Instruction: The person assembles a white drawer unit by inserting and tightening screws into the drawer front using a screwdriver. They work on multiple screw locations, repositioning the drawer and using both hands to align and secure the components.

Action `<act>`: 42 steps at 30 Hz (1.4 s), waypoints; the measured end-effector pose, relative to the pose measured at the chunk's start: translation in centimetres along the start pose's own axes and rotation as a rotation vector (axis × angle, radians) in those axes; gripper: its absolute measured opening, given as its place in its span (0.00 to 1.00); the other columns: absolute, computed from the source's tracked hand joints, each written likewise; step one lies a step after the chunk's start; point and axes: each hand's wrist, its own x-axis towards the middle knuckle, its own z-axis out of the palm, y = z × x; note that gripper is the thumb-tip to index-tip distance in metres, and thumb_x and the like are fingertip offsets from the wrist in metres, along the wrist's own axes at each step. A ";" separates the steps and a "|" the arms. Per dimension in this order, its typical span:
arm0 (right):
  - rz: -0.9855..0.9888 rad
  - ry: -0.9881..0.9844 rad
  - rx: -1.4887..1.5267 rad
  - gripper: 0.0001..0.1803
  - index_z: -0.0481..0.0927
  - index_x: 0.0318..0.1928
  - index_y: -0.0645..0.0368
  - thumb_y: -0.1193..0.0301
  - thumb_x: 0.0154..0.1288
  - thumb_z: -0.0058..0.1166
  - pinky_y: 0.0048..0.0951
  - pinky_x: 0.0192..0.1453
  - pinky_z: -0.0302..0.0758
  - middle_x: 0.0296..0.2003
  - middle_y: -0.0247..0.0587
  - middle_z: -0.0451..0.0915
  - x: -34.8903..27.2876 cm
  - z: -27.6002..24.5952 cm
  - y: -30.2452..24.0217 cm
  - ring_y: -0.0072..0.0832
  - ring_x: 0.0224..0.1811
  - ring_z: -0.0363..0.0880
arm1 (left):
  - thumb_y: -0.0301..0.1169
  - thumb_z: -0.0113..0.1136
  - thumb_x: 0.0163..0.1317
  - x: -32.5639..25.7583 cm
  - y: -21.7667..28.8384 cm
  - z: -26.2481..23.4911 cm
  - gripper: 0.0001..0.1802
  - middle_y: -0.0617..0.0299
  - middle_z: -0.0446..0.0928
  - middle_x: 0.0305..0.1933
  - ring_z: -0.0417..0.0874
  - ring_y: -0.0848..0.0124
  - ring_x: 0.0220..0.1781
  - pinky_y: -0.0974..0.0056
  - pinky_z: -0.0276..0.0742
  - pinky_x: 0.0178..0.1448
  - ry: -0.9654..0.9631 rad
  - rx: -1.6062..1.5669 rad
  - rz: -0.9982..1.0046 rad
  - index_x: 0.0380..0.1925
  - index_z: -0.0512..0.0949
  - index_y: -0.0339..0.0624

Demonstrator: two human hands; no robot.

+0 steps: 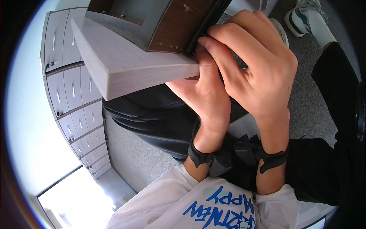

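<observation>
A light wood-grain board (137,70) juts toward me, and on it stands a box-like piece with a grey side (146,19), a dark brown panel (173,28) and a black edge strip (207,26). My left hand (207,93) is closed round the board's right end, its palm below and its thumb up beside the strip; its other fingers are hidden. Over that thumb, my right hand (263,65) is curled, with thumb and forefinger pressed together at the foot of the black strip. Whatever lies between those fingertips is hidden.
Grey cabinets with handles (74,89) line the left side. Dark-trousered legs (148,118) lie below the board. At the upper right, another person's shoe (295,23) and leg (335,72) rest on the grey speckled floor (305,110). Black straps (198,156) circle both my wrists.
</observation>
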 end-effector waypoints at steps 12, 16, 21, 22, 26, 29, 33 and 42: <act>0.132 -0.024 0.044 0.07 0.86 0.34 0.60 0.76 0.54 0.71 0.24 0.30 0.76 0.30 0.34 0.82 -0.8 0.1 0.1 0.26 0.28 0.82 | 0.18 0.57 0.65 0.3 -0.2 -0.1 0.13 0.55 0.76 0.47 0.78 0.70 0.47 0.66 0.75 0.53 -0.029 -0.081 -0.020 0.49 0.71 0.26; 0.109 0.048 0.096 0.08 0.86 0.35 0.61 0.78 0.53 0.72 0.22 0.31 0.77 0.31 0.35 0.84 -1.2 0.8 0.0 0.25 0.29 0.84 | 0.18 0.58 0.65 0.2 0.1 0.1 0.14 0.55 0.77 0.47 0.78 0.70 0.47 0.66 0.76 0.53 -0.001 -0.039 -0.009 0.49 0.71 0.26; 0.104 0.063 0.146 0.09 0.87 0.37 0.62 0.81 0.54 0.69 0.21 0.31 0.77 0.32 0.37 0.85 -1.4 0.8 0.3 0.25 0.30 0.84 | 0.19 0.59 0.65 0.2 0.3 0.1 0.13 0.55 0.77 0.47 0.78 0.69 0.46 0.65 0.76 0.53 -0.019 -0.028 -0.002 0.49 0.71 0.26; 0.128 0.062 0.165 0.09 0.87 0.38 0.62 0.82 0.55 0.68 0.21 0.31 0.77 0.33 0.37 0.86 -1.5 0.7 0.3 0.24 0.30 0.84 | 0.19 0.59 0.65 0.2 0.3 0.1 0.13 0.55 0.77 0.47 0.78 0.69 0.46 0.64 0.76 0.52 -0.026 -0.018 -0.004 0.48 0.71 0.26; 0.159 0.036 0.166 0.10 0.87 0.39 0.62 0.85 0.56 0.65 0.20 0.31 0.76 0.34 0.36 0.86 -1.8 0.5 0.4 0.23 0.31 0.84 | 0.19 0.59 0.66 0.3 0.1 0.0 0.14 0.55 0.76 0.47 0.78 0.70 0.46 0.65 0.76 0.52 -0.025 -0.082 -0.061 0.49 0.71 0.27; 0.180 0.025 0.163 0.10 0.87 0.39 0.62 0.85 0.57 0.65 0.19 0.31 0.76 0.35 0.35 0.86 -1.8 0.5 0.3 0.22 0.31 0.83 | 0.20 0.59 0.66 0.3 0.0 0.0 0.14 0.54 0.76 0.47 0.78 0.70 0.47 0.65 0.76 0.53 -0.030 -0.082 -0.063 0.49 0.70 0.27; 0.191 0.025 0.161 0.08 0.87 0.38 0.62 0.84 0.57 0.65 0.19 0.30 0.76 0.34 0.35 0.86 -1.0 0.2 -0.3 0.22 0.30 0.83 | 0.19 0.59 0.66 0.3 0.1 0.1 0.14 0.54 0.76 0.47 0.78 0.71 0.46 0.65 0.76 0.53 -0.021 -0.092 -0.058 0.49 0.70 0.27; -0.082 -0.050 0.060 0.09 0.87 0.39 0.62 0.81 0.56 0.69 0.21 0.32 0.77 0.31 0.36 0.85 -2.5 0.3 3.6 0.24 0.30 0.83 | 0.17 0.57 0.66 0.3 0.1 0.2 0.11 0.55 0.78 0.46 0.79 0.71 0.44 0.66 0.76 0.51 -0.048 -0.063 0.059 0.47 0.72 0.26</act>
